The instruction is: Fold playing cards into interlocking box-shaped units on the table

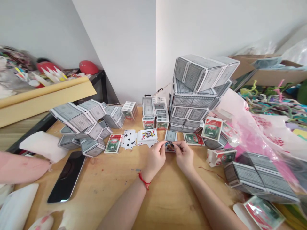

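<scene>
My left hand (pixel 156 157) and my right hand (pixel 184 156) meet over the middle of the table, fingertips pinched. Between them is a playing card (pixel 170 148) with a picture face, held at its two sides and partly covered by my fingers. Just beyond it lies a playing card (pixel 171 135) with its grey patterned back up. To the left is a stack of playing cards (pixel 146 134), a queen face up on top. Spread beside that are spade cards (pixel 129 139). A red and green card box (pixel 113 143) lies left of these, and another card box (pixel 193 139) lies right of my hands.
A tall tower of blocks folded from cards (pixel 192 95) stands behind on the right. More card blocks (pixel 81 118) are piled at the left, and others (pixel 260 177) lie at the right. A black phone (pixel 67 177) rests at the left. Pink plastic wrapping (pixel 263 140) covers the right side.
</scene>
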Demonstrator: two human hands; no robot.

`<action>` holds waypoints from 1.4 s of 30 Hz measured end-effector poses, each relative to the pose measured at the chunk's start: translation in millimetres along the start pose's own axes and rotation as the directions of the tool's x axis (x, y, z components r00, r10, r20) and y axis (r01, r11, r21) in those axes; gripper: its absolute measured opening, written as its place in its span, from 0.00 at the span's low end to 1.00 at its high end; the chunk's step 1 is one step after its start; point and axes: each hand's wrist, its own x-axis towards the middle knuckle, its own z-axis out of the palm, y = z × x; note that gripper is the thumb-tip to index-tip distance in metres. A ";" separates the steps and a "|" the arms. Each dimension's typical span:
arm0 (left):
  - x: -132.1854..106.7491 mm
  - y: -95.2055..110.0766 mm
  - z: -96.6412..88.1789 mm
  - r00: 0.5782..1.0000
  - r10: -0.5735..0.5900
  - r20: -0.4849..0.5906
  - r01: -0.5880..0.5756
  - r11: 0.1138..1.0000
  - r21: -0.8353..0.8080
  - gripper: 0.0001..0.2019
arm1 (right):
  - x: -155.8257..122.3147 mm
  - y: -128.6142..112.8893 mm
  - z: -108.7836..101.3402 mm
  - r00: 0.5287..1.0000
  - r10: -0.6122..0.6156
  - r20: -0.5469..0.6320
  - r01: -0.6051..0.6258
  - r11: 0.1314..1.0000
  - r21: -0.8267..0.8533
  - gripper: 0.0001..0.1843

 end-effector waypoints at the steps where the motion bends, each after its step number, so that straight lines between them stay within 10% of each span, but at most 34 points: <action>1: -0.2 -0.3 0.3 1.000 0.007 0.001 -0.007 1.000 0.009 0.12 | 0.0 0.4 0.1 1.000 0.002 0.000 -0.002 1.000 -0.004 0.08; 16: 1.6 4.5 4.0 0.988 -0.132 0.086 0.148 0.963 -0.223 0.10 | 4.6 7.6 4.7 0.997 0.067 -0.047 -0.062 0.994 0.090 0.12; 29: 6.4 -0.4 0.2 0.995 -0.074 -0.074 0.068 0.994 -0.086 0.09 | 0.2 6.3 5.8 0.996 0.021 0.084 -0.022 1.000 0.015 0.17; 42: 5.0 -2.0 -0.3 0.999 0.028 -0.015 -0.030 0.994 -0.105 0.17 | 7.2 4.2 5.5 0.973 0.074 0.220 -0.122 0.969 0.214 0.15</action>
